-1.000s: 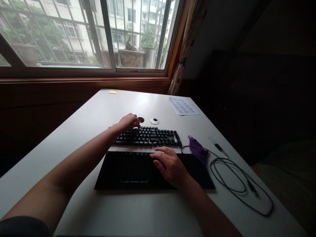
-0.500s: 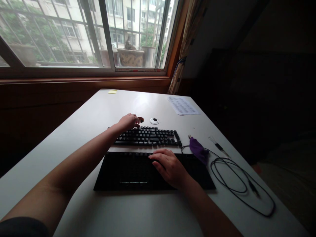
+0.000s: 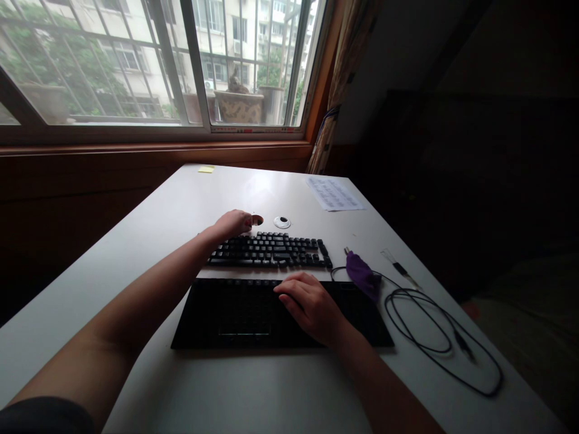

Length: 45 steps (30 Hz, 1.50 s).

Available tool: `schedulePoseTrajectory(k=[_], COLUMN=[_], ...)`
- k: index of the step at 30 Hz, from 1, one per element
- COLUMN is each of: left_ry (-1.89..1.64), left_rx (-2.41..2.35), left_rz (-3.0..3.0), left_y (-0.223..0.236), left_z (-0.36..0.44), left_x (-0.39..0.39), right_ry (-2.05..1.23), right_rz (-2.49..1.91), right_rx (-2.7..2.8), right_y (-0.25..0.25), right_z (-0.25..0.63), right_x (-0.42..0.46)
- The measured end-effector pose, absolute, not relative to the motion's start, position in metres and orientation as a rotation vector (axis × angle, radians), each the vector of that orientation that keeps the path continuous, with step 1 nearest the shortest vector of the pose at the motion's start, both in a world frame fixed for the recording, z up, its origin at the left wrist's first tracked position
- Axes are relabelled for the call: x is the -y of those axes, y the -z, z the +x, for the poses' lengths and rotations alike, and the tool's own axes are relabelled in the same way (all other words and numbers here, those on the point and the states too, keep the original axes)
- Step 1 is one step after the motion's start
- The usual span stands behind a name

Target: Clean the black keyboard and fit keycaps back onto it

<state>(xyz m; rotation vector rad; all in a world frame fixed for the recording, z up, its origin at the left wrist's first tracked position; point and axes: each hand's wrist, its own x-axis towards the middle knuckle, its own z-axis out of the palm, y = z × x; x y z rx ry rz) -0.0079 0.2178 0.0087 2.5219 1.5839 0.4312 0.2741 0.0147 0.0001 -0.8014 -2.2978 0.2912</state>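
My left hand (image 3: 233,223) is over the upper left part of a block of black keycaps (image 3: 294,250), laid out in rows on the table. Its fingertips are pinched together on what looks like a small keycap, mostly hidden by the fingers. Nearer to me lies a wide black keyboard base (image 3: 203,322), with a short row of keys along its top edge. On it rests my right hand (image 3: 310,304), fingers stretched out and holding nothing, the fingertips touching the base near that top row.
The white table (image 3: 149,241) has a round hole (image 3: 257,220) with a white ring cover (image 3: 282,222) beside it. To the right lie a purple cloth (image 3: 362,274), a wire keycap puller (image 3: 402,270) and a coiled black cable (image 3: 423,349). Papers (image 3: 333,194) and a yellow note (image 3: 206,169) lie farther back.
My left hand's fingers have drawn together and lifted slightly from the top row of keycaps, where a gap now shows. My right hand has hardly moved.
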Motion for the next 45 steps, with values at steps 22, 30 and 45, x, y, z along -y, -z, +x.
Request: schedulePoseTrajectory(k=[22, 30, 45], left_ry=[-0.919, -1.043, -1.027], left_rx=[-0.952, -0.874, -0.947], left_rz=[2.357, 2.230, 2.161], left_y=[-0.018, -0.005, 0.004], left_z=[0.000, 0.014, 0.023], left_x=[-0.030, -0.013, -0.010], right_ry=[-0.247, -0.233, -0.250], right_rz=[-0.851, -0.848, -0.748], right_rx=[2.207, 2.166, 2.161], right_y=[-0.002, 0.004, 0.004], right_z=[0.275, 0.272, 0.265], right_x=[-0.016, -0.017, -0.014])
